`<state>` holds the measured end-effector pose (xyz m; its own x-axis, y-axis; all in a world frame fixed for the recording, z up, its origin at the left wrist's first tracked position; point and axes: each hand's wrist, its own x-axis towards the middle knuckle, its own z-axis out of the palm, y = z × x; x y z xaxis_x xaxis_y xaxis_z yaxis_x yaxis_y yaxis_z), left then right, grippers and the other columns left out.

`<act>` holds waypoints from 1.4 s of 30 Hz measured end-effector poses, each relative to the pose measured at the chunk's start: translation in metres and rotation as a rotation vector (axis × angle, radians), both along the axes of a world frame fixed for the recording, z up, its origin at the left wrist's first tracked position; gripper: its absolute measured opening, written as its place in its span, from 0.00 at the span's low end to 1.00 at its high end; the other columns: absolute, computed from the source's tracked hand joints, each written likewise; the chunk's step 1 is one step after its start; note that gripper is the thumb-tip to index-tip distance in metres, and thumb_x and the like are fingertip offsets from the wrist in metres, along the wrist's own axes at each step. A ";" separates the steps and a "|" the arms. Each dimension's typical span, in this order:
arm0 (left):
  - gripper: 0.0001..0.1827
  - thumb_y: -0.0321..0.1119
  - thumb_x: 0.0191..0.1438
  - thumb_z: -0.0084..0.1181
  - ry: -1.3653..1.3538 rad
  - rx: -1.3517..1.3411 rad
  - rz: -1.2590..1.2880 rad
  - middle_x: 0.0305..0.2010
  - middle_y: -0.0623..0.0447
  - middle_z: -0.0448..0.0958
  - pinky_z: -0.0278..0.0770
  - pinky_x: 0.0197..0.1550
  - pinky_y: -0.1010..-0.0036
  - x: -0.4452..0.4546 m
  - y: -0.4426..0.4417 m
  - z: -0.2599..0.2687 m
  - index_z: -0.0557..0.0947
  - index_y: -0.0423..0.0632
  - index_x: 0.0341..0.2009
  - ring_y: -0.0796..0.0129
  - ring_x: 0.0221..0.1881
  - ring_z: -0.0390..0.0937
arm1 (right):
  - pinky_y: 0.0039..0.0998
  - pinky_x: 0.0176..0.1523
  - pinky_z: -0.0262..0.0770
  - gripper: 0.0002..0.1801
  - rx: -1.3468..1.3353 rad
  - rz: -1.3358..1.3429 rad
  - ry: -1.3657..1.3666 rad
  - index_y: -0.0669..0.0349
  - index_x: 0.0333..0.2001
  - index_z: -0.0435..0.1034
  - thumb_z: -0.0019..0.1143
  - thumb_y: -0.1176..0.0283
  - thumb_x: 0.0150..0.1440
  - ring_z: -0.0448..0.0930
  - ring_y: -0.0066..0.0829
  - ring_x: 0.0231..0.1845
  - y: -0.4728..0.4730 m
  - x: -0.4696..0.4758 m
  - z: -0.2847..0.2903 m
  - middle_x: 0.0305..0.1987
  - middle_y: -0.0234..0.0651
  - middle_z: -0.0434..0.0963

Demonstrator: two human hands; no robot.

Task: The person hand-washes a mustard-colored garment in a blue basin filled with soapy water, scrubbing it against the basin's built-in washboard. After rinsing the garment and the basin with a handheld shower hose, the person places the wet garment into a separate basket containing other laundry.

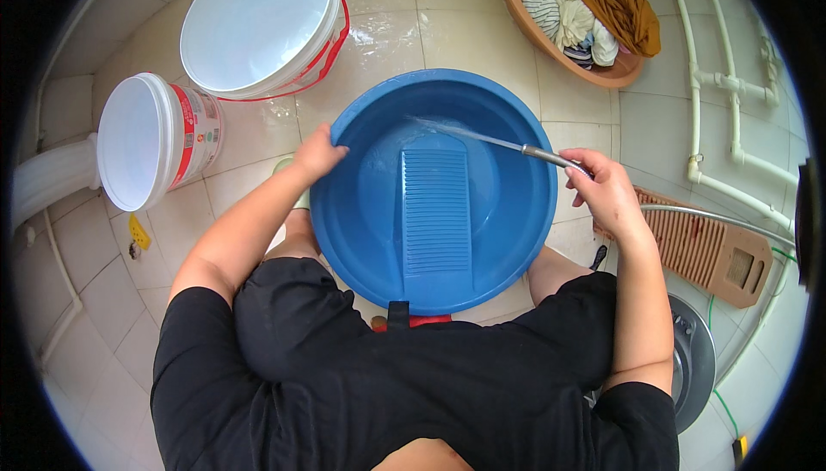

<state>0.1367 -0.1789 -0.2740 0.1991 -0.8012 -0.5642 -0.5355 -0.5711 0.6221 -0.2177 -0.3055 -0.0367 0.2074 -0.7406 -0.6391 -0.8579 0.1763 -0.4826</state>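
Note:
A round blue plastic washtub (516,226) stands on the floor between my knees, with a ribbed washboard (436,213) moulded into it. My left hand (321,152) grips the upper left of its rim, the thumb lying inside. My right hand (603,187) holds a slim metal spray nozzle (545,153) over the right rim. From the tip a stream of water (464,131) runs leftward against the tub's far inner wall. A metal hose (716,215) trails off to the right behind my wrist.
Two white plastic buckets (258,26) (132,142) stand at upper left. An orange-brown basin (535,29) holds clothes (613,10) at upper right. A brown washboard (703,239), wall pipes (690,84) and a grey basin (697,368) are on the right. The floor tiles (381,39) look wet.

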 end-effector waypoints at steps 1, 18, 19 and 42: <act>0.17 0.28 0.43 0.57 0.211 0.076 0.134 0.36 0.44 0.74 0.73 0.41 0.69 0.010 0.001 -0.011 0.72 0.40 0.40 0.60 0.36 0.74 | 0.23 0.29 0.71 0.16 0.013 0.012 0.005 0.62 0.47 0.69 0.49 0.72 0.54 0.72 0.20 0.22 0.002 0.002 0.001 0.25 0.32 0.72; 0.07 0.22 0.41 0.52 0.255 -0.635 0.196 0.26 0.57 0.69 0.66 0.31 0.80 -0.021 -0.057 0.133 0.72 0.43 0.29 0.76 0.26 0.66 | 0.18 0.32 0.72 0.14 -0.084 -0.056 -0.152 0.63 0.46 0.70 0.51 0.75 0.54 0.72 0.16 0.30 0.008 0.012 0.011 0.33 0.31 0.74; 0.06 0.23 0.43 0.54 0.267 -0.653 0.152 0.26 0.58 0.68 0.64 0.30 0.82 -0.022 -0.057 0.143 0.72 0.43 0.28 0.78 0.26 0.64 | 0.18 0.32 0.72 0.14 -0.140 -0.110 -0.183 0.63 0.46 0.70 0.51 0.74 0.55 0.72 0.15 0.30 0.007 0.008 0.008 0.32 0.30 0.74; 0.08 0.22 0.48 0.56 0.483 -0.781 0.264 0.22 0.64 0.61 0.56 0.26 0.86 -0.038 -0.036 0.191 0.69 0.45 0.26 0.84 0.22 0.56 | 0.18 0.30 0.70 0.13 -0.347 -0.210 -0.344 0.63 0.45 0.70 0.50 0.74 0.54 0.71 0.15 0.26 0.000 -0.003 0.023 0.27 0.28 0.72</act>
